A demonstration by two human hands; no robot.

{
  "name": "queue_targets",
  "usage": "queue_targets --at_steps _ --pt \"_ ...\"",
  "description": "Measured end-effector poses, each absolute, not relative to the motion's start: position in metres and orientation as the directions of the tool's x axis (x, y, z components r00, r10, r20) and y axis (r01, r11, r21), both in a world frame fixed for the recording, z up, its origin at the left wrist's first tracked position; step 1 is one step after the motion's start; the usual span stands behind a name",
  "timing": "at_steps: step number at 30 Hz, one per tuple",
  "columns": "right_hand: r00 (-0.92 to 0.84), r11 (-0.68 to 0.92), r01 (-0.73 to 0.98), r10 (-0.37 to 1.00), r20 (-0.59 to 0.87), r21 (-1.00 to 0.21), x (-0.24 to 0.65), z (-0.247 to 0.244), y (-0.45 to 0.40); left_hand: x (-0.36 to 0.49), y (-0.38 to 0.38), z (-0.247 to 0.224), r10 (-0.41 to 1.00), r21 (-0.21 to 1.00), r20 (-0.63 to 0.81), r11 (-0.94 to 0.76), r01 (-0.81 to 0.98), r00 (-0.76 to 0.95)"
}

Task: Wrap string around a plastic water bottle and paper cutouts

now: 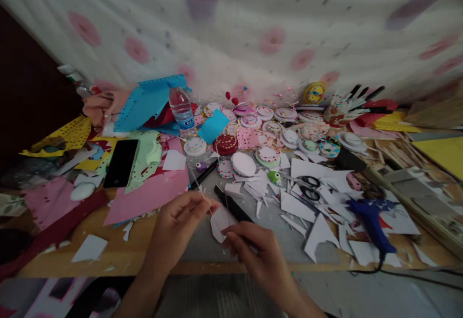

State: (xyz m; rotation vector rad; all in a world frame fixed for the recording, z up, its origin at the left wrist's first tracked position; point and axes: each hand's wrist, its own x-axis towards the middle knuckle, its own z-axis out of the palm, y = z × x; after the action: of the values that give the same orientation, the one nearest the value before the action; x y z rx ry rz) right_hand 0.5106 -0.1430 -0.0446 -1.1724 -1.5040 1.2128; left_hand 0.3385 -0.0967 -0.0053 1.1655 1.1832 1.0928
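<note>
My left hand (188, 219) is closed in a pinch on a thin pale stick (199, 186), which points up and away from the fingertips. Just to its right, my right hand (255, 245) has thumb and fingers pressed together at the edge of a small cut piece of white paper (220, 224). Whether the fingers grip that paper or something smaller is unclear. Both hands are over the front of a grey cutting mat (202, 250). Beyond them lies a black craft knife or marker (233, 204), and a white paper disc (243, 164) sits farther back.
White paper scraps (296, 206), scissors (309, 187) and a blue glue gun (374, 224) lie to the right. At the left are a phone (121, 162) and pink felt (148, 192). A water bottle (182, 113) stands behind, beside several small decorated discs (225, 145).
</note>
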Motion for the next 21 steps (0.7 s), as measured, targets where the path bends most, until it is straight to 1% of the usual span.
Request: queue_targets --at_steps 3,4,5,7,8,10,11,12,13,15,17,19,21 --pt "-0.084 0.095 0.139 0.993 0.084 -0.986 0.527 -0.039 -0.14 0.322 -0.082 0.013 0.997 0.966 -0.075 0.072 -0.249 0.0" --pt "-0.021 0.109 0.151 0.994 0.107 -0.982 0.536 -0.036 -0.138 0.314 -0.077 0.02 0.997 0.954 -0.067 0.057 -0.295 -0.024" --pt "0.045 0.123 0.179 0.99 0.133 -0.976 0.548 -0.034 -0.137 0.306 -0.073 0.028 0.997 0.955 -0.059 0.043 -0.295 -0.043" --pt "0.178 0.172 0.27 0.958 0.225 -0.947 0.575 -0.03 -0.134 0.288 -0.069 0.039 0.992 0.98 -0.016 -0.009 -0.199 -0.124" --pt "0.227 0.177 0.329 0.939 0.259 -0.928 0.589 -0.029 -0.133 0.281 -0.069 0.041 0.987 0.992 0.023 -0.043 -0.12 -0.162" --pt "0.283 0.167 0.407 0.912 0.298 -0.898 0.612 -0.029 -0.135 0.274 -0.071 0.039 0.983 0.997 0.034 -0.022 0.071 -0.182" --pt "0.272 0.166 0.438 0.912 0.306 -0.884 0.618 -0.029 -0.137 0.274 -0.074 0.035 0.988 0.988 0.019 0.006 0.154 -0.156" --pt "0.235 0.165 0.467 0.924 0.302 -0.869 0.622 -0.029 -0.139 0.277 -0.078 0.029 0.995 0.973 -0.027 0.049 0.225 -0.098" --pt "0.165 0.18 0.491 0.942 0.294 -0.852 0.622 -0.029 -0.142 0.283 -0.082 0.022 0.997 0.96 -0.071 0.073 0.269 -0.019" --pt "-0.048 0.248 0.521 0.964 0.262 -0.817 0.614 -0.029 -0.146 0.299 -0.09 0.007 0.968 0.94 -0.178 0.114 0.322 0.177" --pt "-0.25 0.316 0.514 0.944 0.213 -0.797 0.602 -0.03 -0.147 0.316 -0.099 -0.005 0.919 0.918 -0.264 0.147 0.368 0.293" --pt "-0.363 0.342 0.498 0.917 0.166 -0.796 0.591 -0.031 -0.147 0.329 -0.108 -0.012 0.878 0.903 -0.325 0.177 0.392 0.351" --pt "-0.412 0.334 0.491 0.903 0.124 -0.804 0.584 -0.034 -0.146 0.336 -0.116 -0.015 0.857 0.902 -0.353 0.205 0.38 0.375"
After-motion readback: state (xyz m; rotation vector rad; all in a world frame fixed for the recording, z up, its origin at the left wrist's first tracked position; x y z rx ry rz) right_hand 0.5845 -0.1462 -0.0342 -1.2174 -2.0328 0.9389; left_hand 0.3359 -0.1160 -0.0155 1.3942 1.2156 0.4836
